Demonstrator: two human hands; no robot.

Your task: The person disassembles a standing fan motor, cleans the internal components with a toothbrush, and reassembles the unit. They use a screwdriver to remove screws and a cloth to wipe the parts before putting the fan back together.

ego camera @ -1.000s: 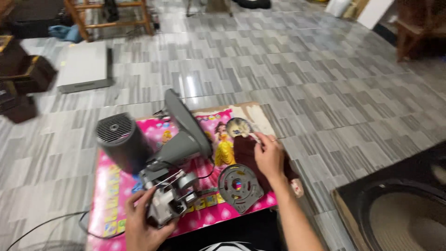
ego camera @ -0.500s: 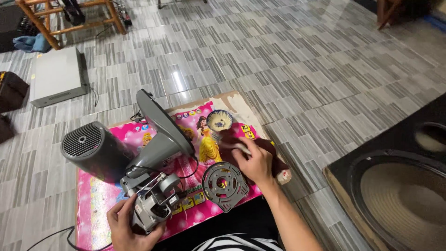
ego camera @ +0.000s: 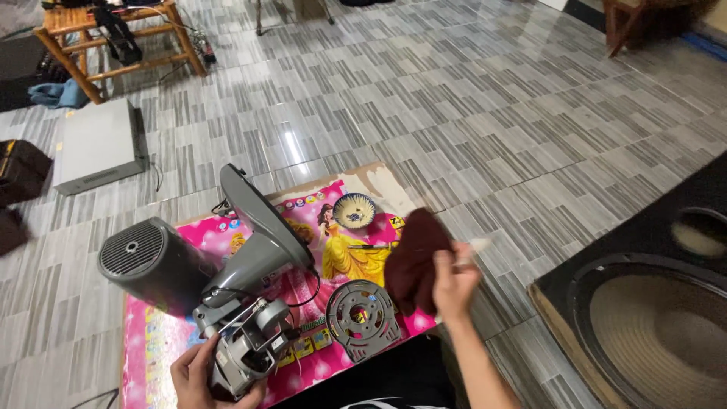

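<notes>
My left hand [ego camera: 198,375] grips the exposed motor [ego camera: 246,348] of a dismantled grey fan [ego camera: 216,261] that lies on a pink picture mat [ego camera: 155,344]. My right hand [ego camera: 454,282] is raised above the mat's right edge, holding up a dark maroon cloth [ego camera: 413,257] together with a thin pale object, blurred, between the fingers. A round grey motor cover plate [ego camera: 362,318] lies flat on the mat just left of that hand. A small patterned bowl [ego camera: 354,210] sits farther back on the mat.
A large black loudspeaker [ego camera: 644,318] lies at the right. On the tiled floor at back left stand a flat grey electronics box [ego camera: 97,148], a wooden stool frame [ego camera: 113,38] and dark bags [ego camera: 19,170].
My right hand has lifted the maroon cloth off the mat and moved it right. The view has shifted, and my left hand stays on the motor.
</notes>
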